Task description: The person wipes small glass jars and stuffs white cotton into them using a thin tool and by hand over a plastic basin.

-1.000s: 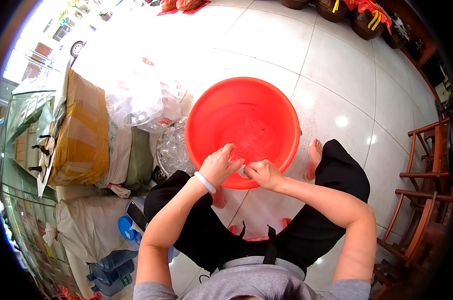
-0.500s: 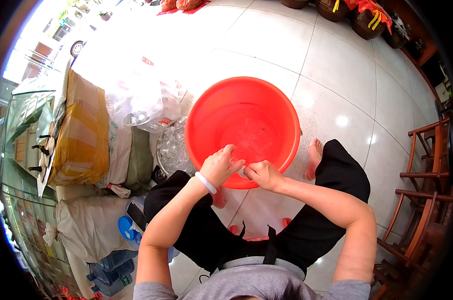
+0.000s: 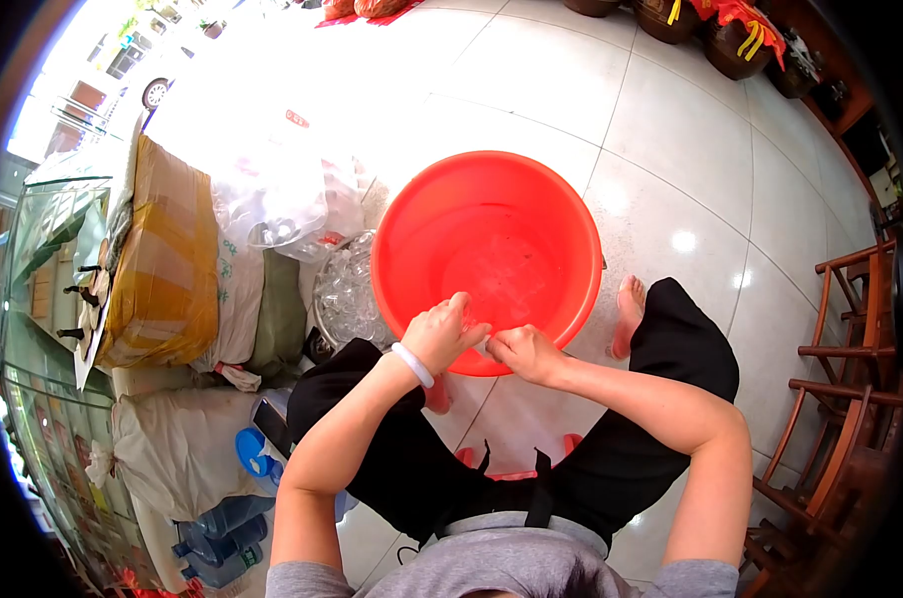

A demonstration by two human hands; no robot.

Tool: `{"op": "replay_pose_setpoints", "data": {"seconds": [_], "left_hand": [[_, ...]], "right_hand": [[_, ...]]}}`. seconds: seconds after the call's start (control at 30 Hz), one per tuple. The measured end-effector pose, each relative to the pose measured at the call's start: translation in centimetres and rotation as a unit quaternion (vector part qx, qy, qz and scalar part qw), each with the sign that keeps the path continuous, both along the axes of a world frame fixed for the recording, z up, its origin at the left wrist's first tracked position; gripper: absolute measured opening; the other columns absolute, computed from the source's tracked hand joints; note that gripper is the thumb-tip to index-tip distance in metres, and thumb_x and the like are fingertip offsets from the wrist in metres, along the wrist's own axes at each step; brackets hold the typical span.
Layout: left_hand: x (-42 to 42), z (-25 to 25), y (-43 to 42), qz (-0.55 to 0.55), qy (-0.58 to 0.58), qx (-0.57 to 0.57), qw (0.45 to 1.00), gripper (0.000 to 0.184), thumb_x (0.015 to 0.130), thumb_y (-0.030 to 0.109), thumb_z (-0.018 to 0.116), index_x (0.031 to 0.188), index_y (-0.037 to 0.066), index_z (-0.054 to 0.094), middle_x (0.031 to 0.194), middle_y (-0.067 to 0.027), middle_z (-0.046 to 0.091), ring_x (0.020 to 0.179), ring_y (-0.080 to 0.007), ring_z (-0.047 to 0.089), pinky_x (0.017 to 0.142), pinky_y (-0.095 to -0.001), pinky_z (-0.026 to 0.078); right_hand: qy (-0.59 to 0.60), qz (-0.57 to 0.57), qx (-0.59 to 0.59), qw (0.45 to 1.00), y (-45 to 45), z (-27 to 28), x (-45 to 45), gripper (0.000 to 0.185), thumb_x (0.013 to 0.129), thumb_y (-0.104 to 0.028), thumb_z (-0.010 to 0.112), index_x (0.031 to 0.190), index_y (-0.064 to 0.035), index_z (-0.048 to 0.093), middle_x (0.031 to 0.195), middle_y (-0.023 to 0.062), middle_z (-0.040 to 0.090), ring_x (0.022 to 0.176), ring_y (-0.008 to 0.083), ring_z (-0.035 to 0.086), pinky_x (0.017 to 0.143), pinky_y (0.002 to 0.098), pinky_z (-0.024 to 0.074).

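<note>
My left hand (image 3: 443,337), with a white band on its wrist, is closed over the near rim of a large red bucket (image 3: 586,234). Its fingers curl round a small clear thing, mostly hidden by the hand. Close beside it, my right hand (image 3: 527,352) is closed with its fingertips pinched. A whitish bit shows between the two hands; what the right fingers hold is too small to name. Water or wet streaks lie on the bucket's bottom. Left of the bucket, a round basin holds several clear, glass-like pieces (image 3: 352,294).
Plastic bags (image 3: 282,204), a taped cardboard box (image 3: 167,259) and a white sack (image 3: 177,448) crowd the left. A phone (image 3: 270,427) lies near blue-capped bottles. Wooden chairs (image 3: 850,389) stand at the right. Dark jars (image 3: 735,48) line the back right of the tiled floor.
The view has shifted very slightly. Both hands keep nearly the same closed pose at the bucket's near rim; nothing was visibly taken or let go.
</note>
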State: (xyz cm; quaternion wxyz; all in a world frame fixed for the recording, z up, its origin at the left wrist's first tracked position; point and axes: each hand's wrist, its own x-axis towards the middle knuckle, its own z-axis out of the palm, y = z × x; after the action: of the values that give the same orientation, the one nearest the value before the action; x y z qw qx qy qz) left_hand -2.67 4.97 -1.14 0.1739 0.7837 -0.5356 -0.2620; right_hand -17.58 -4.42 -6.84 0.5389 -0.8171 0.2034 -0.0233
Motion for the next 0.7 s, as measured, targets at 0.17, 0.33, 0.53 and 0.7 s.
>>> {"op": "replay_pose_setpoints", "data": {"seconds": [0.17,0.33,0.53,0.7], "left_hand": [[0.01,-0.13,0.11,-0.002,-0.004,0.016,1.000,0.046,0.079,0.035,0.062,0.102,-0.002,0.048,0.080,-0.0213,0.061,0.079,-0.0369,0.059,0.068,-0.0412,0.048],[0.24,-0.36,0.27,-0.001,-0.006,0.019,1.000,0.046,0.079,0.036,0.062,0.102,-0.002,0.048,0.080,-0.0208,0.061,0.079,-0.0366,0.060,0.068,-0.0412,0.048],[0.45,-0.52,0.65,-0.001,-0.014,0.015,1.000,0.047,0.079,0.036,0.062,0.102,-0.002,0.048,0.079,-0.0206,0.061,0.078,-0.0366,0.060,0.068,-0.0412,0.048],[0.62,-0.58,0.86,0.002,-0.023,0.025,0.999,0.048,0.079,0.037,0.062,0.102,-0.002,0.048,0.080,-0.0212,0.061,0.078,-0.0369,0.060,0.068,-0.0418,0.048]], "right_hand": [[0.014,0.005,0.011,1.000,0.32,-0.44,0.07,0.032,0.084,-0.027,0.046,0.074,-0.0027,0.064,0.066,0.0197,0.059,0.068,0.0356,0.061,0.063,0.0436,0.0472],[0.010,0.007,0.014,1.000,0.48,-0.54,0.34,0.032,0.084,-0.028,0.046,0.074,-0.0029,0.063,0.067,0.0195,0.059,0.069,0.0358,0.060,0.063,0.0437,0.0471],[0.023,0.012,0.016,1.000,0.76,-0.79,0.66,0.033,0.084,-0.029,0.045,0.074,-0.0035,0.063,0.067,0.0194,0.060,0.069,0.0364,0.060,0.063,0.0444,0.0468],[0.021,0.009,0.022,1.000,1.04,-1.16,0.89,0.034,0.084,-0.030,0.045,0.074,-0.0033,0.063,0.068,0.0195,0.060,0.070,0.0365,0.060,0.063,0.0444,0.0468]]}}
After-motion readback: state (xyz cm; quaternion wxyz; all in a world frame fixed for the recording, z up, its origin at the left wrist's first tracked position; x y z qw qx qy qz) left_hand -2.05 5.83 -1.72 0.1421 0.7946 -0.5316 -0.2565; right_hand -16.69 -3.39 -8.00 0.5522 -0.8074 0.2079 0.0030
